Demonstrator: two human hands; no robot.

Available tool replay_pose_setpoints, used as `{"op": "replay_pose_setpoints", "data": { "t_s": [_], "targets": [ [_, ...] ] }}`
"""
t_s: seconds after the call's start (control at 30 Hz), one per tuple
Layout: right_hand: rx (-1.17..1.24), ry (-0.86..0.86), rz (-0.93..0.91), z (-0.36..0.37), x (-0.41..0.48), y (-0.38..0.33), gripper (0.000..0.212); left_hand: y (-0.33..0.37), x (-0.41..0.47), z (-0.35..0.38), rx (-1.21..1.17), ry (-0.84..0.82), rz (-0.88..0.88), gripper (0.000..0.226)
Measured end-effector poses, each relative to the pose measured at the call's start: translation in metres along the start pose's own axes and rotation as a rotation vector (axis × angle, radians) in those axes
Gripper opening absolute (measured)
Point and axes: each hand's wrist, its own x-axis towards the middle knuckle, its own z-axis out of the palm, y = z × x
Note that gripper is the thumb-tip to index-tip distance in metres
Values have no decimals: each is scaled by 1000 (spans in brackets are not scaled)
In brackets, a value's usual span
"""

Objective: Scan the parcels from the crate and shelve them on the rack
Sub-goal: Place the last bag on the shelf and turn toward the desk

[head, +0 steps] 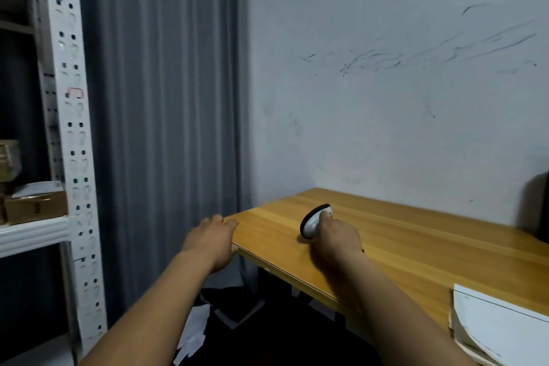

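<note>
On the tabletop (416, 246), at about 1 o'clock from the viewer, right hand (335, 239) is wrapped around the scanner (315, 221). Right grip: clamped on the scanner handle, head resting on or just above the wood; contact cannot be resolved. Scanner long axis runs from the hand toward 11 o'clock, window end facing away to the left.

Left hand (212, 239) sits at the tabletop's left edge, at 11 o'clock, fingers loosely curled near the corner. Left grip: apart, holding nothing; whether the fingertips touch the edge is unclear.

Rack (77, 128), a white perforated upright with shelves, stands at 9 to 10 o'clock, well apart from both hands. One brown parcel (35, 206) already lies on a shelf, with others stacked behind it at the frame edge. Crate: not in view. No parcel within reach of either hand.

Judgement: scanner is being either picked up or set down; cannot say which. Key relation: the rack lies left of both hands, left hand nearer to it, right hand occupied. Next parcel must come from out of frame, so the free left hand is the likely one to fetch it.

White sheet or envelope (502, 327) at 4 o'clock, overhanging the tabletop's near edge.
</note>
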Motion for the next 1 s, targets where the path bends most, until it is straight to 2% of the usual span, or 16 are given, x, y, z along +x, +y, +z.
{"op": "replay_pose_setpoints", "data": {
  "t_s": [0.2, 0.3, 0.4, 0.6, 1.0],
  "targets": [
    [58, 21, 101, 16, 15, 1, 40, -5, 5, 18, 3, -50, 16, 59],
    [75, -34, 78, 13, 13, 0, 50, -9, 5, 25, 8, -62, 23, 60],
    [57, -110, 4, 15, 6, -2, 49, -15, 4, 29, 13, -57, 14, 61],
    [-59, -58, -21, 25, -2, -1, 65, -17, -5, 31, 15, -72, 2, 59],
    [36, -120, -62, -3, -25, -17, 58, -38, -44, -8, 27, -42, -48, 57]
  ]
}}
